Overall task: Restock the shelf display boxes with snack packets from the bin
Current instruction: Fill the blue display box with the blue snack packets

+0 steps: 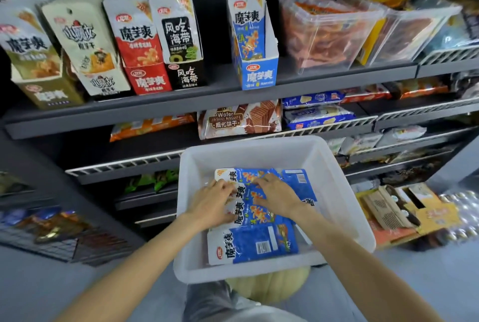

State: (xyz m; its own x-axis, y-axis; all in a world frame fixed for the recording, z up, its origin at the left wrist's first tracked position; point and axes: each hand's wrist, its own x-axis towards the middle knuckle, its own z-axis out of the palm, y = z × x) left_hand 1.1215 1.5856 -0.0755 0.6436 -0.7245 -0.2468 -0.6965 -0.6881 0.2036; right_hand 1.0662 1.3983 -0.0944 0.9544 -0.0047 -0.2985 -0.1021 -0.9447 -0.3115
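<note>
Two hands are down inside the white bin point(337, 192), both resting on the heap of blue snack packets point(259, 244) that covers its floor. The left hand point(215, 202) has its fingers point(228, 186) curled over the white end of a packet, seemingly gripping it; the right hand point(277, 193) lies just beside it with fingers point(259, 181) bent down onto the blue middle of the heap (whether it pinches a packet or only presses on it I cannot tell). One more packet lies nearer the body than both hands, barcode side up, clear of the fingers.

Well above and beyond the fingers, on the upper shelf point(155, 106), stands the blue display box point(259, 72), holding a few upright packets of the same blue kind. To the left of it, further from the right hand than the left, stand the black display box point(185, 76), the red display box point(147, 80) and two paler ones, all full. Beyond the right hand sit clear tubs point(324, 28) of orange snacks.
</note>
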